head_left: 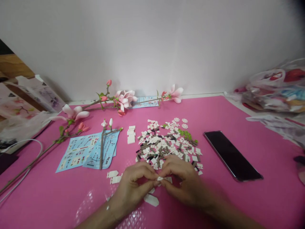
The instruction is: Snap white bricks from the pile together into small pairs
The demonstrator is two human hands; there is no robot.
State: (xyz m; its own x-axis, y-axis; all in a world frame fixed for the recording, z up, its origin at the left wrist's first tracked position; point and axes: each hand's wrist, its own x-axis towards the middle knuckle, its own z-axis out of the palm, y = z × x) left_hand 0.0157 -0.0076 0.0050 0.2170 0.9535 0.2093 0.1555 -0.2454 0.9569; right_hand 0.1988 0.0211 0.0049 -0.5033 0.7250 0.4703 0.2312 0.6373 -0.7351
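Fingertips of my left hand (138, 181) and my right hand (182, 176) meet in a pinch around a small white building-block piece (160, 178). Its exact shape is partly covered by the fingers. Just beyond my hands spreads a heap of loose building-block pieces (164, 143) in white, brown, black and green. Larger white pieces lie close by: one (152, 200) below the hands and a couple of pointed ones (112, 174) to the left. A short stack of white plates (131, 135) sits left of the heap.
A brown branch (101, 149) with white buds rests on blue instruction sheets (78, 151). Finished pink flower stems (125, 98) lie along the back and left. A black phone (232, 156) is at right. Plastic bags (276, 86) fill the right edge; boxes (45, 92) stand left.
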